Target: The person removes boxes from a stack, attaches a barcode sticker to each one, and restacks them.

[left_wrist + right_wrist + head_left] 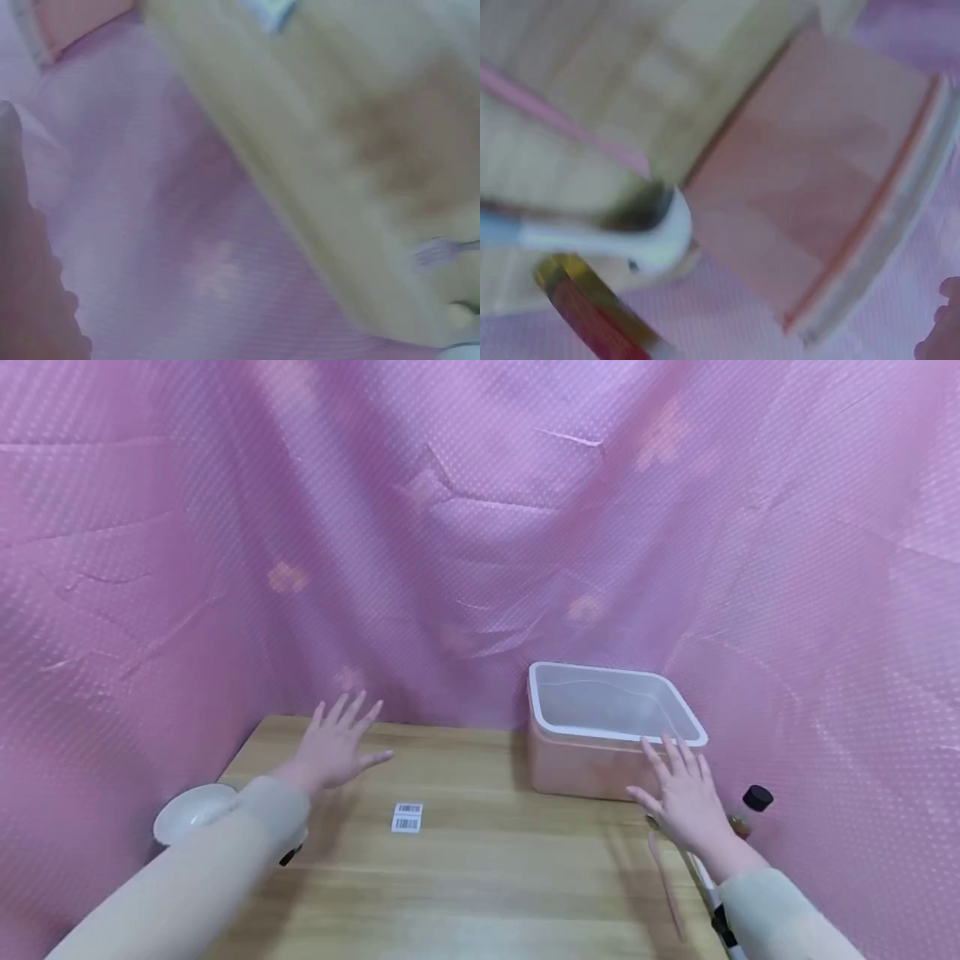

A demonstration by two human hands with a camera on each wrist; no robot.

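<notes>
My left hand (333, 747) is over the back left of the wooden table, fingers spread and nothing in it. Over on the right, my right hand (684, 797) has its fingers spread too, in front of a pink bin (585, 768) with a white rim; its fingertips overlap that rim in the head view. Beside the right wrist lie a thin pink stick (666, 885) and a long white-handled utensil (705, 881), with a black-capped bottle (757, 797) just beyond. A white bowl (191, 810) is partly hidden behind my left sleeve.
Two barcode labels (407, 818) lie near the middle of the table (465, 877). A fork (439, 251) shows in the left wrist view. Pink patterned sheeting (480, 527) hangs close around the table's back and sides.
</notes>
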